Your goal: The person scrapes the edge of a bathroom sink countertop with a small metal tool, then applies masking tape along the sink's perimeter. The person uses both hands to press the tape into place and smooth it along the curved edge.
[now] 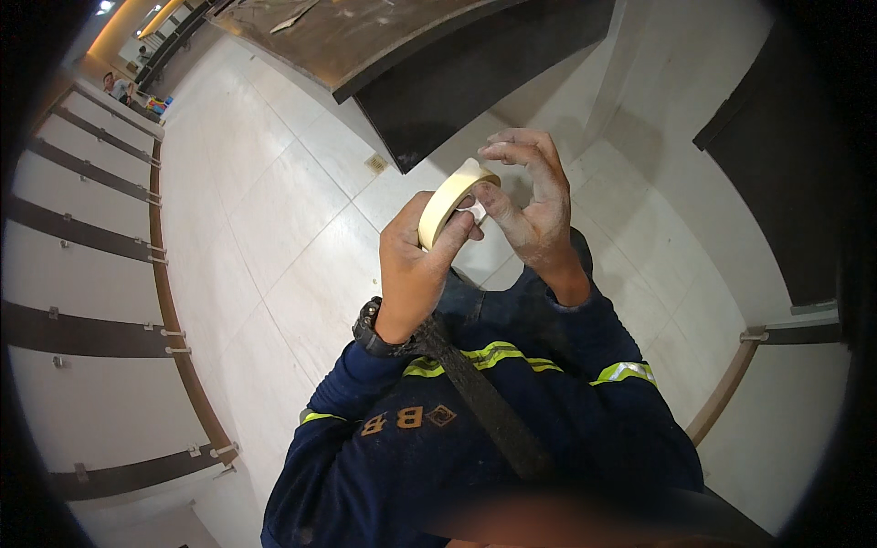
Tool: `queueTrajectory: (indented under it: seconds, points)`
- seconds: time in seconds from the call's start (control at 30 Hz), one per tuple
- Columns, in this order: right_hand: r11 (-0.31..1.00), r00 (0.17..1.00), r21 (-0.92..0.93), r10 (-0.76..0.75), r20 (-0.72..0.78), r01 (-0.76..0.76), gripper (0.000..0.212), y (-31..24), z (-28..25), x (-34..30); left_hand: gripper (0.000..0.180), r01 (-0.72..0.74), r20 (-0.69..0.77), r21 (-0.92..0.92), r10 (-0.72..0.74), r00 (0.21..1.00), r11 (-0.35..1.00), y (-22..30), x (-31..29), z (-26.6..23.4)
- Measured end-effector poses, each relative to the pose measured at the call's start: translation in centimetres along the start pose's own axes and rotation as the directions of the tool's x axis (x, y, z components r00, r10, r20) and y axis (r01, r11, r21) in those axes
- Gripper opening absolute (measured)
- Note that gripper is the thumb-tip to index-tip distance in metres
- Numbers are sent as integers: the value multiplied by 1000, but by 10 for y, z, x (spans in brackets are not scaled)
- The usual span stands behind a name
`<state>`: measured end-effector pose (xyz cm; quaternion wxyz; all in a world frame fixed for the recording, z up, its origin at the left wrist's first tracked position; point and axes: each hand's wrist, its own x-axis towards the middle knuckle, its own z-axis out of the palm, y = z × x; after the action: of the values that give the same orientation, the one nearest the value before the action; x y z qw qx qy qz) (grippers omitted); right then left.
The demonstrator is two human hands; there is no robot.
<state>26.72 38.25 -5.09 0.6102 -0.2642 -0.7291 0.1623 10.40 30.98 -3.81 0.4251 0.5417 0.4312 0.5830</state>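
Note:
My left hand (pixel 413 265) is closed around a roll of pale yellow masking tape (pixel 445 203), its thumb reaching across the inner core. The roll is held up on edge in front of my body. My right hand (pixel 537 205) is at the roll's right side, and its thumb tip rests against the roll. The other fingers of that hand are curved and spread apart from the thumb, level with the tape's upper edge. A small raised flap of tape shows at the top of the roll. Whitish dust covers the right hand's fingers.
Pale floor tiles (pixel 283 210) spread below. Ahead stands a dark-fronted counter (pixel 475 87) with a brown dusty top. White partitions with dark bands (pixel 87 333) line the left; a dark panel (pixel 776 173) hangs at right. Far left, a person (pixel 117 89) is near the wall.

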Motion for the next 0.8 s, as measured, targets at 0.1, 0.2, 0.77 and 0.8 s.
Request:
queueTrajectory:
  seconds: [0.1,0.2,0.77,0.8]
  points:
    - [997,998,54,59,39,-61,28,-4,0,0,19,-70,-6,143,72,997,987,-5,-3,-1]
    - [978,978,90,176,117,-186,24,-12,0,10,23,-139,-28,333,157,987,933,-5,-3,-4]
    - [952,952,-71,-292,98,299,8,32,48,87,28,260,226,-131,-227,947,957,-72,-18,-26]
    - [955,956,-47,-289,44,291,8,31,55,89,27,242,192,-142,-213,958,960,-70,-12,-26]
